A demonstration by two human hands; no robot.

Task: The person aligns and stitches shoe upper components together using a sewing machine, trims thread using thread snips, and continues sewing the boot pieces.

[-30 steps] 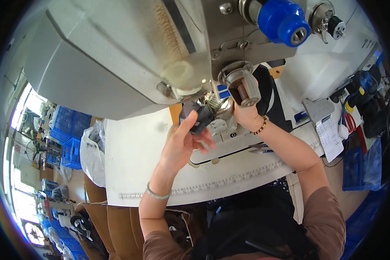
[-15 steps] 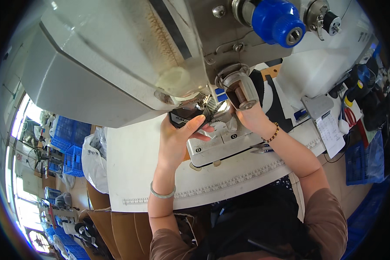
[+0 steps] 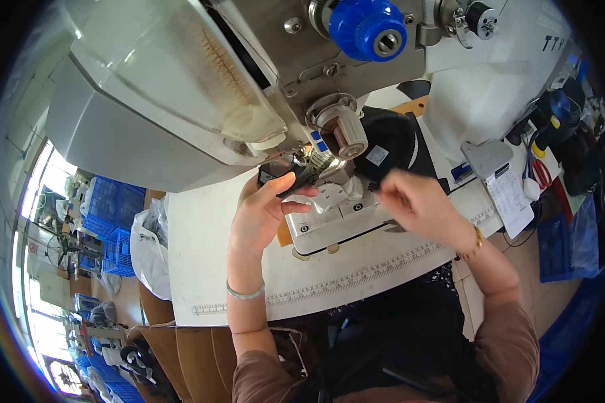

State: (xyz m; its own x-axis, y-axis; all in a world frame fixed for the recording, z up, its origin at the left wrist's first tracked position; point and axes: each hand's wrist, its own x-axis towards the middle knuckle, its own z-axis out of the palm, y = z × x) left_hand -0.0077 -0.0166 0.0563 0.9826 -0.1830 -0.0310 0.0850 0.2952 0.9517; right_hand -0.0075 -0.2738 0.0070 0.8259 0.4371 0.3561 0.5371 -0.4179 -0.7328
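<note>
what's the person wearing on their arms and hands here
Both hands are bare, no gloves. The left hand has a thin pale green bangle at the wrist. The right hand has a gold beaded bracelet at the wrist. Brown sleeves are pushed up, covering only the upper arms.

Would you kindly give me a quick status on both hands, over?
Left hand pinching dark piece under sewing machine head. Right hand blurred beside black fabric, grip unclear.
</note>
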